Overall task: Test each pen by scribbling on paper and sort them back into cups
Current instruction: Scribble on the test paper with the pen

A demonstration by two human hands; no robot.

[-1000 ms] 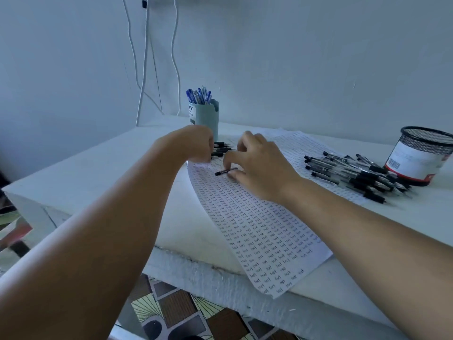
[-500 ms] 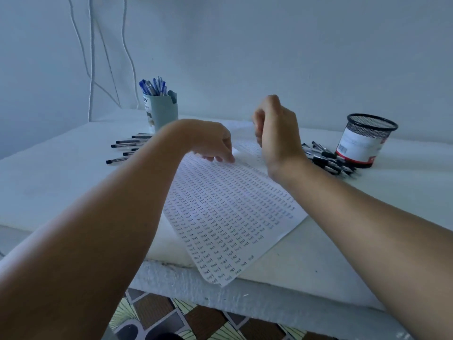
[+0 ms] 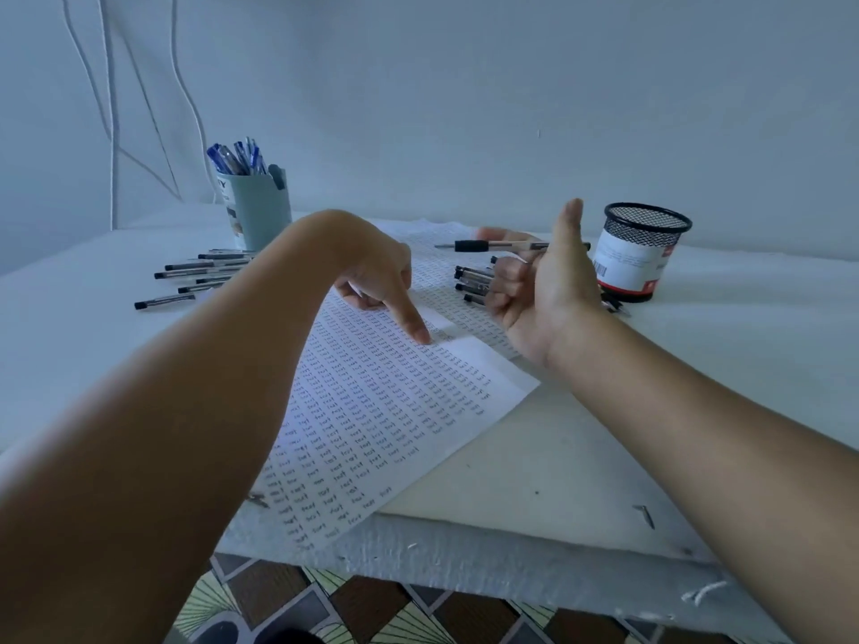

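Black-gripped, the pen [image 3: 492,246] lies level in the raised right hand [image 3: 541,283], pinched at its rear half with its tip jutting left over the paper [image 3: 372,402], where the left hand [image 3: 376,281] presses 1 straight fingertip [image 3: 420,336].

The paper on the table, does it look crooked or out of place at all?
Yes. The paper lies skewed, its near corner hanging past the table edge. The left hand presses it with a fingertip; the right hand holds a pen above it.
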